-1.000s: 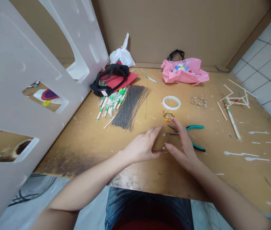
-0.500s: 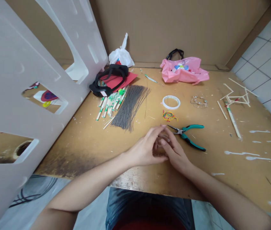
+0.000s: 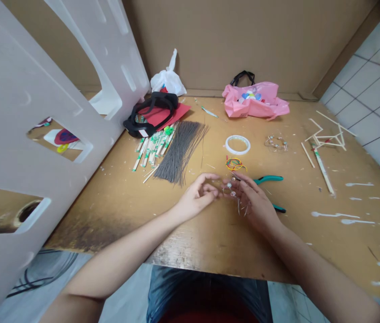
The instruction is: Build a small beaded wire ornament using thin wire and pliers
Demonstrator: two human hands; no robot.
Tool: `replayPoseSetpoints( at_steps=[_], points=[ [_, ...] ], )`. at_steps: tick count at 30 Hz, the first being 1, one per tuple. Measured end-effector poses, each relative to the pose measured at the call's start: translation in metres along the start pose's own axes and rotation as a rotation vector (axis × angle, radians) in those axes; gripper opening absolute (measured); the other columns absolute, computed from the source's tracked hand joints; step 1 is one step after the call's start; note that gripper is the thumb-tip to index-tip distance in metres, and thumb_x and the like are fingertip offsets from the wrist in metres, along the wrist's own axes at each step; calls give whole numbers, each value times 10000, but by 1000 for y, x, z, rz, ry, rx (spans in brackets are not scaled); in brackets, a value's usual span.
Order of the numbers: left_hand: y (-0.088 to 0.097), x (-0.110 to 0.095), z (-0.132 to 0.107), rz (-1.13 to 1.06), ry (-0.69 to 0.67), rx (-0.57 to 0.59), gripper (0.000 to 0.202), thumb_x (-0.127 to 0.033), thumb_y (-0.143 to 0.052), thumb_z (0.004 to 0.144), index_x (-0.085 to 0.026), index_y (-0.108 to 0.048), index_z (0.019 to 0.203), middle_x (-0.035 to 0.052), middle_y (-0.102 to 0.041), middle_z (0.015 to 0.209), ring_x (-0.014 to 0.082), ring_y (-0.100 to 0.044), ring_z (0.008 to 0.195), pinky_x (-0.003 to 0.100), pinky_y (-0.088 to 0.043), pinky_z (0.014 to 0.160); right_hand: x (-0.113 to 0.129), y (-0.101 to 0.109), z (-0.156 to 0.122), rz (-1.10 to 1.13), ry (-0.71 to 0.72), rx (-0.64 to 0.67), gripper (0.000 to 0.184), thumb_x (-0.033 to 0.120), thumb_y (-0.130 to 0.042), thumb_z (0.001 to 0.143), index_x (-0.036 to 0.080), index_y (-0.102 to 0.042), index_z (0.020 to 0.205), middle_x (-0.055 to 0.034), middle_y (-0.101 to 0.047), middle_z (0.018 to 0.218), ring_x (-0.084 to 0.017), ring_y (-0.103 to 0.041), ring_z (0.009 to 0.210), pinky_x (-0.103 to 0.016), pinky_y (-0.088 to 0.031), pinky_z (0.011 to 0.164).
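Observation:
My right hand (image 3: 253, 197) holds a thin beaded wire bracelet (image 3: 233, 194) with clear beads, its loose wire ends hanging below the fingers. Just left of it, my left hand (image 3: 198, 195) is half curled with thumb and forefinger apart; it looks empty, though its fingertips are slightly blurred. Teal-handled pliers (image 3: 269, 178) lie behind my right hand, partly covered by it. Beyond the hands are a tangle of red, yellow and green rubber bands (image 3: 235, 163) and a roll of white tape (image 3: 238, 138). A second beaded wire bracelet (image 3: 276, 143) rests farther right.
A bundle of grey wires (image 3: 180, 152) lies beside wrapped chopsticks (image 3: 149, 150) and a black head strap (image 3: 139, 131). A pink bag (image 3: 257, 101) and a white bag (image 3: 168, 83) stand at the back. Joined wooden sticks (image 3: 329, 141) lie right. A white plastic panel (image 3: 24, 166) rises left.
My hands have moved apart from their cupped position. The left hand has come away to the left, and the bracelet now shows in the right hand.

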State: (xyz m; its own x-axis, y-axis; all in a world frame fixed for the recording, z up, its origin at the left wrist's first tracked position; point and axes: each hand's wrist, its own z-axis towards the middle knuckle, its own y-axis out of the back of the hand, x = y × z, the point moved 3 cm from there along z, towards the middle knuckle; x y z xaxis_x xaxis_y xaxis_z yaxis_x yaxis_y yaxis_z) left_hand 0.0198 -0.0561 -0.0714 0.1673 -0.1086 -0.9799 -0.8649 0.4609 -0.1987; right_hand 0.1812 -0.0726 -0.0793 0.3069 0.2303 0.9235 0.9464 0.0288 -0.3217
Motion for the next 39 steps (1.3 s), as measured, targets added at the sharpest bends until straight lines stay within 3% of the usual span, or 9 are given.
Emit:
replayPoseSetpoints(
  at_steps=[2,5,11,19,22,25,29,34,39],
  points=[
    [1,2,2,-42,29,-44,323,-324,-662,755,-143,-524,984,21,-617,750,113,-602,696,254,-464,677,-1,-1,2,66,-53,28,309,423,-559,816,301,-580,1099,-42,-668,1106,-230,-614,1030,-430,-499,851],
    [-3,5,1,-91,142,-9,290,-364,-665,742,-110,-579,850,33,-634,730,85,-574,576,217,-442,563,-2,-3,2,154,-120,65,269,392,-561,818,269,-601,1053,-48,-677,1097,-227,-624,1013,-434,-490,856],
    [-15,11,-5,-309,332,104,350,-324,-693,721,-130,-618,1002,59,-676,839,75,-585,545,190,-406,485,-5,-5,1,140,-136,46,268,385,-566,811,265,-602,1047,-51,-669,1119,-234,-615,1028,-410,-500,818],
    [-13,12,-3,-404,333,22,277,-256,-753,650,-123,-606,843,-5,-631,744,55,-562,521,185,-393,485,-5,1,1,-160,34,-70,327,435,-572,810,284,-574,1100,-48,-661,1074,-206,-620,948,-363,-502,802],
    [-12,12,-3,-400,328,21,275,-257,-758,640,-122,-580,800,-17,-602,708,61,-559,527,190,-403,492,0,4,2,-253,113,-100,349,443,-547,818,270,-555,1121,-55,-651,1044,-179,-630,789,-327,-516,643],
    [-11,13,-3,-410,330,30,267,-258,-746,652,-119,-574,802,-11,-592,714,67,-562,547,191,-408,500,7,6,3,-311,220,-127,319,433,-506,838,254,-555,1097,-42,-638,1004,-115,-568,565,-279,-457,487],
    [-9,15,-1,-416,332,30,254,-258,-736,663,-118,-569,793,1,-599,730,67,-558,552,190,-400,499,16,8,1,-423,367,-163,274,392,-473,862,243,-562,1074,-28,-630,965,-68,-472,455,-260,-417,455],
    [-7,14,0,-388,333,37,257,-261,-731,668,-112,-572,806,39,-636,868,72,-576,585,207,-422,535,17,8,-1,-468,370,-165,245,370,-467,861,233,-575,1032,-29,-634,945,-71,-466,447,-263,-428,458],
    [-6,15,1,-396,327,56,253,-257,-723,680,-112,-568,817,46,-651,841,78,-579,588,205,-426,536,15,9,0,-484,374,-172,242,363,-462,865,221,-568,1031,-32,-634,957,-64,-464,446,-251,-417,448]
  ],
)
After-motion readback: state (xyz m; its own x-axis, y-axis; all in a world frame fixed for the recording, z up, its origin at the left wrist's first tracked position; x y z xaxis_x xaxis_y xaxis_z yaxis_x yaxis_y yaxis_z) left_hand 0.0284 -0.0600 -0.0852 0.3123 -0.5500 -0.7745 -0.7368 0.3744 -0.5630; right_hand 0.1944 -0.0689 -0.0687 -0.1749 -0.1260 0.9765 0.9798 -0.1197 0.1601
